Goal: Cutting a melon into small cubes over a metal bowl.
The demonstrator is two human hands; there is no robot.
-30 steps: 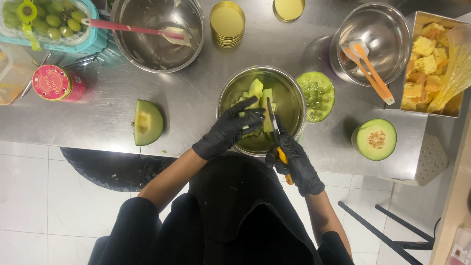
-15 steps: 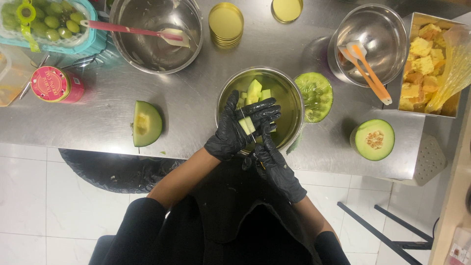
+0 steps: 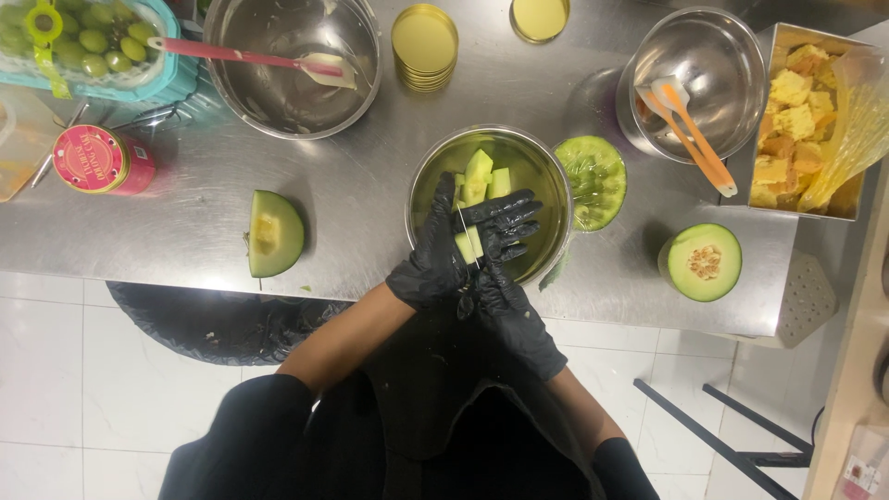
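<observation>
Both hands wear black gloves and meet at the centre of the frame, over the near rim of a steel bowl (image 3: 546, 185) standing on the steel counter (image 3: 185, 213). The left hand (image 3: 454, 250) is spread, fingers fanned to the right, and cradles a pale green melon piece (image 3: 468, 243) against its palm. The right hand (image 3: 509, 310) lies just below it, closed around a knife whose thin blade (image 3: 461, 233) runs upward across the melon piece; the handle is hidden in the grip. More cut melon pieces (image 3: 482, 176) lie inside the bowl beyond the fingers.

Just right of the bowl lies a green melon rind (image 3: 593, 181), inner side up. A melon half (image 3: 702, 262) with its seed core showing sits at right centre. A melon wedge (image 3: 273, 233) lies left of centre, well apart from the hands.

Along the upper edge: a large steel bowl (image 3: 278, 93) with a pink-handled spatula (image 3: 241, 57), a stack of gold lids (image 3: 424, 44), a second steel bowl (image 3: 713, 56) holding orange spatulas (image 3: 690, 130), and a steel tray of yellow cubes (image 3: 787, 120) at upper right. At upper left stand a basket of green grapes (image 3: 93, 42) and a red tin (image 3: 97, 159).
</observation>
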